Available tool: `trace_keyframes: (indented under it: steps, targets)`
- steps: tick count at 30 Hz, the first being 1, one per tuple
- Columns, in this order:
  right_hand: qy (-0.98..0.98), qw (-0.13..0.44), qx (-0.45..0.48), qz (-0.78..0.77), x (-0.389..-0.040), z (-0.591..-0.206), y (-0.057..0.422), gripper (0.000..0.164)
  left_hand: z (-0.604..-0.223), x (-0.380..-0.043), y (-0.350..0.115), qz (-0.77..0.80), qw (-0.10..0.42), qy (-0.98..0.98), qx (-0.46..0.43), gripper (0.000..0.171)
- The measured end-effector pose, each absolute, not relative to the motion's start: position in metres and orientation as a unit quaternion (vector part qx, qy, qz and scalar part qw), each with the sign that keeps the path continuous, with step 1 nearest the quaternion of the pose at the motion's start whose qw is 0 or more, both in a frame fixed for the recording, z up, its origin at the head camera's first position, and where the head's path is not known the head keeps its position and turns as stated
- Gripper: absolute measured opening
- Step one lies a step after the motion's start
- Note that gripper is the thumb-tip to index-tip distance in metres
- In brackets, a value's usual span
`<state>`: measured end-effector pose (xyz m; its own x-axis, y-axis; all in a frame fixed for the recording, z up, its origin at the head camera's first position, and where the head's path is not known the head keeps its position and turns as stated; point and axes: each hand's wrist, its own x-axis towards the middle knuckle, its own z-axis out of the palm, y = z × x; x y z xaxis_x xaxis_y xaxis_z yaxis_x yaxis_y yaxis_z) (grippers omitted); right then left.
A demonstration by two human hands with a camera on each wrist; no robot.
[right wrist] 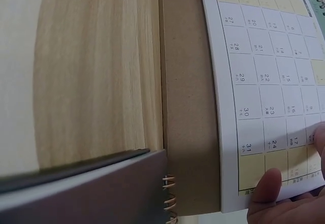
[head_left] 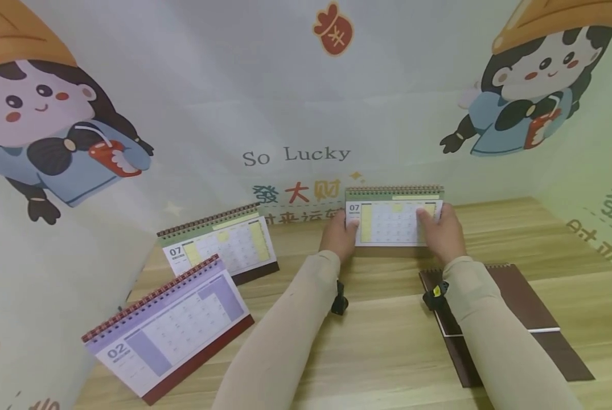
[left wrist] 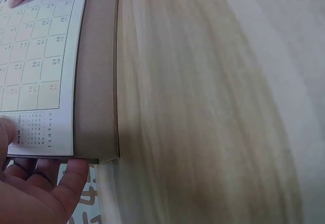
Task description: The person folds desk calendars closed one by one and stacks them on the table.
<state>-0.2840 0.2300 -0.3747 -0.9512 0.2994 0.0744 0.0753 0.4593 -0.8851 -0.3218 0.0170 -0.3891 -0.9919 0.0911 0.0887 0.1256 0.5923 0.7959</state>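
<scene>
A green-topped desk calendar (head_left: 393, 225) showing 07 stands tilted back near the rear of the table, its spiral along the top. My left hand (head_left: 339, 236) grips its left side, and my right hand (head_left: 444, 233) holds the right side with the thumb on the page. In the left wrist view, the left hand's fingers (left wrist: 73, 183) curl behind the calendar's edge, above its brown cardboard base (left wrist: 96, 71). Seen from the right wrist, the right thumb (right wrist: 267, 186) lies on the yellow column of the page (right wrist: 269, 97).
Another green 07 calendar (head_left: 224, 242) stands at the left. In front of it, a purple 02 calendar (head_left: 188, 324) with a red base overlaps its lower edge. A dark brown spiral-bound item (head_left: 521, 302) lies under my right forearm. A printed cloth backdrop (head_left: 295, 102) rises behind the wooden table (head_left: 377, 347).
</scene>
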Motion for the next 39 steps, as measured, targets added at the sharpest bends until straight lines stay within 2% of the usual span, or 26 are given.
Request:
trace_keyframes:
  steps: [11, 22, 32, 39]
  targets:
    - [-0.849, 0.099, -0.091, 0.511, -0.285, -0.377, 0.235, 0.059, -0.394, -0.316, 0.019, -0.456, 0.021, -0.888, -0.058, 0.040]
    - [-0.845, 0.094, -0.066, 0.522, -0.289, -0.378, 0.239, 0.059, -0.393, -0.309, 0.020, -0.454, 0.017, -0.889, -0.050, 0.052]
    - [-0.843, 0.090, -0.056, 0.527, -0.292, -0.378, 0.239, 0.059, -0.393, -0.304, 0.019, -0.452, 0.003, -0.891, -0.039, 0.045]
    - [-0.843, 0.089, -0.053, 0.527, -0.296, -0.380, 0.241, 0.059, -0.396, -0.303, 0.020, -0.451, 0.011, -0.891, -0.049, 0.040]
